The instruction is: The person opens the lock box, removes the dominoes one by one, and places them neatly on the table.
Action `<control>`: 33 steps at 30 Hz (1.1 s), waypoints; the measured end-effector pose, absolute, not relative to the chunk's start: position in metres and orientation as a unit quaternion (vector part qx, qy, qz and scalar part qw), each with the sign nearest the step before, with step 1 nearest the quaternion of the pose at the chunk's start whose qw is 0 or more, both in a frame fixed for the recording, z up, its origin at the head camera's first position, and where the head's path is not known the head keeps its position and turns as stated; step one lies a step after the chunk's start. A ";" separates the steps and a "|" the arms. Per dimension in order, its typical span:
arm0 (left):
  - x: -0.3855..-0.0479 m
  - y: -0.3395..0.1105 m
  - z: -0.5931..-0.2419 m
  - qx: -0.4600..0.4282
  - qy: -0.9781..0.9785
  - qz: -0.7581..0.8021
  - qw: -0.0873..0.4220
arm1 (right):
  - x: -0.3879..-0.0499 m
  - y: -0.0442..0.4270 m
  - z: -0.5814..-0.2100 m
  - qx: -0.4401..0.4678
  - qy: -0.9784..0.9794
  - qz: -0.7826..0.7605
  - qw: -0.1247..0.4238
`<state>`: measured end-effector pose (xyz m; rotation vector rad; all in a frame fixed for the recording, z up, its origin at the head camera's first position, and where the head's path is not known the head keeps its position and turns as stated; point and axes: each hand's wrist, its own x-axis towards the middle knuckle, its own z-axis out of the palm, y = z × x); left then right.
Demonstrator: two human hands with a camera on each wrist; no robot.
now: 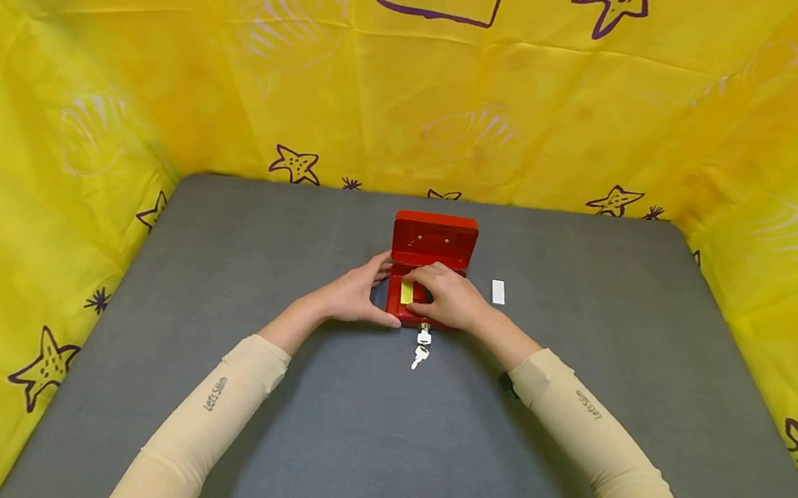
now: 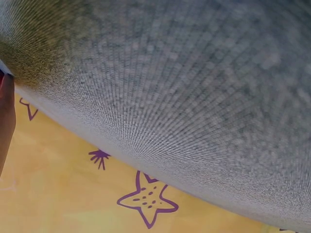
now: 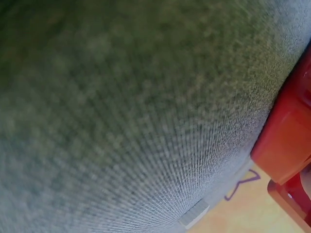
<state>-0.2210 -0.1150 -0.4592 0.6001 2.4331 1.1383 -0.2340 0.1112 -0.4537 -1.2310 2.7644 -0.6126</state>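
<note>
In the head view a red metal cash box (image 1: 394,309) stands on the grey table with its lid (image 1: 434,241) raised. My left hand (image 1: 351,291) holds the box's left side, thumb along the front corner and fingertips farther back. My right hand (image 1: 449,296) reaches into the box from the right. Between its thumb and fingers it pinches a small yellow block (image 1: 407,293). A key (image 1: 423,338) sits in the front lock, and a second key (image 1: 419,357) dangles below it. The right hand covers much of the box's inside. In the right wrist view the red box (image 3: 284,141) shows only partly.
A small white block (image 1: 497,292) lies on the table to the right of the box. The grey table (image 1: 358,445) is bordered at the back and sides by a yellow curtain (image 1: 418,100) printed with starfish and fish.
</note>
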 end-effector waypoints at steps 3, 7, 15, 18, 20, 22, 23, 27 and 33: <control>-0.221 -0.115 -0.459 0.213 0.867 0.406 0.195 | -0.234 0.111 -0.454 -0.400 0.895 -0.198 0.023; -0.221 -0.115 -0.458 0.215 0.867 0.406 0.196 | -0.234 0.110 -0.453 -0.398 0.895 -0.200 0.021; -0.221 -0.115 -0.458 0.212 0.865 0.410 0.197 | -0.234 0.111 -0.452 -0.394 0.893 -0.218 0.020; -0.220 -0.115 -0.458 0.214 0.865 0.410 0.196 | -0.233 0.113 -0.452 -0.391 0.889 -0.236 0.022; -0.222 -0.115 -0.457 0.217 0.865 0.409 0.193 | -0.234 0.115 -0.451 -0.387 0.888 -0.249 0.023; -0.223 -0.114 -0.456 0.219 0.866 0.408 0.190 | -0.234 0.118 -0.451 -0.381 0.885 -0.265 0.024; -0.223 -0.114 -0.456 0.220 0.867 0.406 0.189 | -0.234 0.119 -0.451 -0.378 0.884 -0.274 0.023; -0.223 -0.114 -0.456 0.219 0.868 0.407 0.184 | -0.233 0.124 -0.451 -0.361 0.881 -0.305 0.012; -0.220 -0.114 -0.460 0.215 0.866 0.410 0.187 | -0.227 0.130 -0.451 -0.337 0.876 -0.345 0.014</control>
